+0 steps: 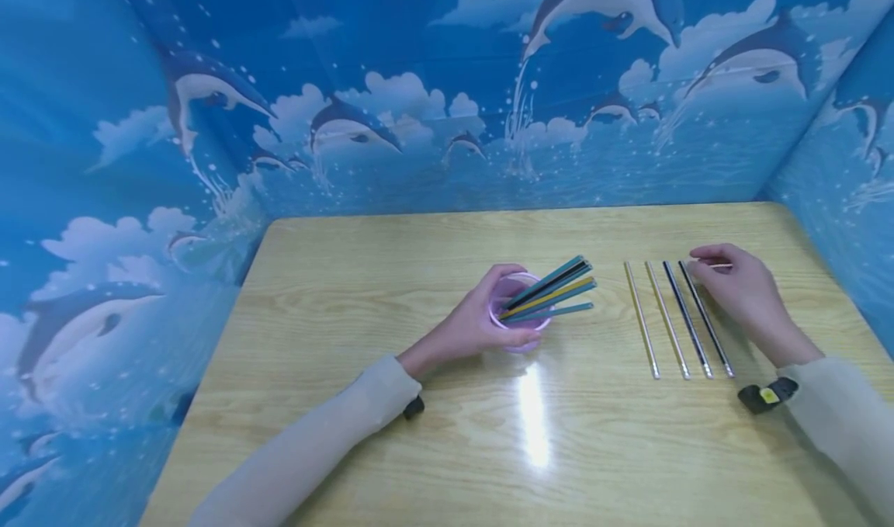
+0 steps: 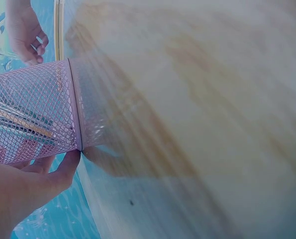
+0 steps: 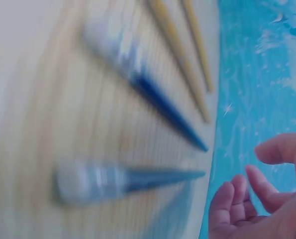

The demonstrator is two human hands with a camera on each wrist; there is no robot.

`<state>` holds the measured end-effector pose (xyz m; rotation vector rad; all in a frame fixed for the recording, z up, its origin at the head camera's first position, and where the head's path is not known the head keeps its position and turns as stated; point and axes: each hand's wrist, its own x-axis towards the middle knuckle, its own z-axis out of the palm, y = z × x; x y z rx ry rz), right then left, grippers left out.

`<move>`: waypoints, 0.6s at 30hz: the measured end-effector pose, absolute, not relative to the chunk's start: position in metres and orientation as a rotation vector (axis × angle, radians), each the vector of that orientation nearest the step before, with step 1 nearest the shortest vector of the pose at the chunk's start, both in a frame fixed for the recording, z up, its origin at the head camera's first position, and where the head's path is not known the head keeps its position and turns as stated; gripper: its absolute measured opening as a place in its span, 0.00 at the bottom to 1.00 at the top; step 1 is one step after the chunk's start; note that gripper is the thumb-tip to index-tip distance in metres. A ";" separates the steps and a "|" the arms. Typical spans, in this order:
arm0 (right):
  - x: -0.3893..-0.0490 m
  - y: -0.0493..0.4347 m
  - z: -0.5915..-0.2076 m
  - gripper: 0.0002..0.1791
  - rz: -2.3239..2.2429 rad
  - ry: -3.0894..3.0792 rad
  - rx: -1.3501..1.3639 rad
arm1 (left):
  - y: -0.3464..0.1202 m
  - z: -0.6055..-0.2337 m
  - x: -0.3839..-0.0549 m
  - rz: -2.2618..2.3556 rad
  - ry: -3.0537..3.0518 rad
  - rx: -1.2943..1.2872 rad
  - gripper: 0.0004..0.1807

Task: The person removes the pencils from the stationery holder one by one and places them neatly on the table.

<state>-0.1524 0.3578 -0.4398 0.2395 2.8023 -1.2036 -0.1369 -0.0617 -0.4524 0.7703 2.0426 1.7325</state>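
Note:
My left hand [image 1: 478, 325] grips a pink mesh pencil cup [image 1: 522, 347] around its side, near the middle of the table. Several pencils [image 1: 555, 290], teal, black and yellow, stick out of the cup and lean to the right. In the left wrist view the mesh wall [image 2: 33, 87] shows the pencils inside. To the right, two pale yellow pencils and two dark pencils lie in a row. My right hand [image 1: 743, 282] is over the far end of the rightmost dark pencil [image 1: 707, 317]. Its fingers are loosely bent, with nothing between them in the right wrist view.
The row's other dark pencil [image 1: 687, 317] and the pale pencils [image 1: 668, 317] lie roughly parallel, slightly apart. Beneath everything is a wood-grain table [image 1: 349, 279]. Blue dolphin-print cloth [image 1: 391, 154] walls its back and sides. A glare streak [image 1: 533, 418] shows in front of the cup.

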 end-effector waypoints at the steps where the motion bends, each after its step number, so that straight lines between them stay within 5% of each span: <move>1: -0.150 0.355 -0.439 0.32 -1.253 2.797 0.245 | -0.062 -0.452 -0.137 1.732 2.043 0.769 0.49; 9: -0.124 0.323 -0.426 0.11 -1.863 2.594 0.221 | -0.061 -0.452 -0.137 1.734 2.049 0.771 0.49; 18: -0.094 0.271 -0.420 0.08 -2.403 2.158 -0.145 | -0.061 -0.452 -0.137 1.741 2.044 0.783 0.49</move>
